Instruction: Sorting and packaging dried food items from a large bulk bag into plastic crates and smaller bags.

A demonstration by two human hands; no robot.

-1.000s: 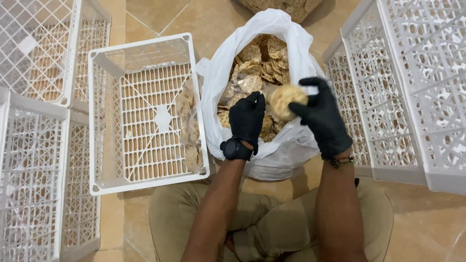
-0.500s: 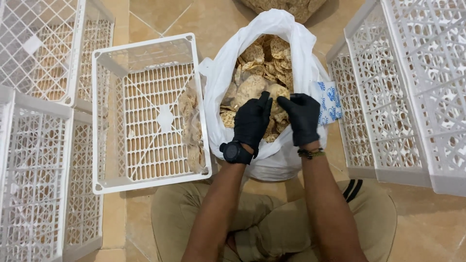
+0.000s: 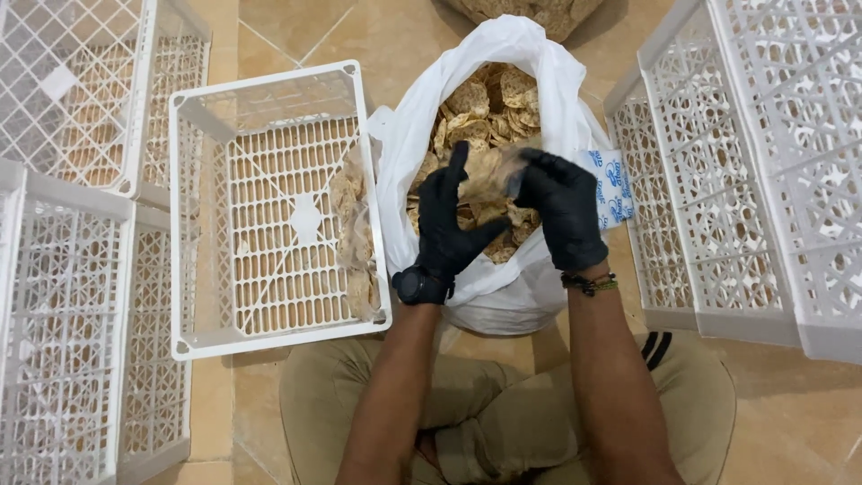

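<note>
A large white plastic sack stands open on the floor in front of me, full of round tan crackers. Both my hands wear black gloves and are over the sack's mouth. My left hand and my right hand together hold a small clear bag of crackers between them. A white plastic crate lies to the left of the sack, with several packed cracker bags lined along its right wall.
More white lattice crates stand at the far left and upper left, and taller ones at the right. The floor is tan tile. My knees in khaki trousers are at the bottom.
My right hand dropped from holding a cracker stack above the sack into its mouth. Both hands now lift a small clear bag of crackers between them.
</note>
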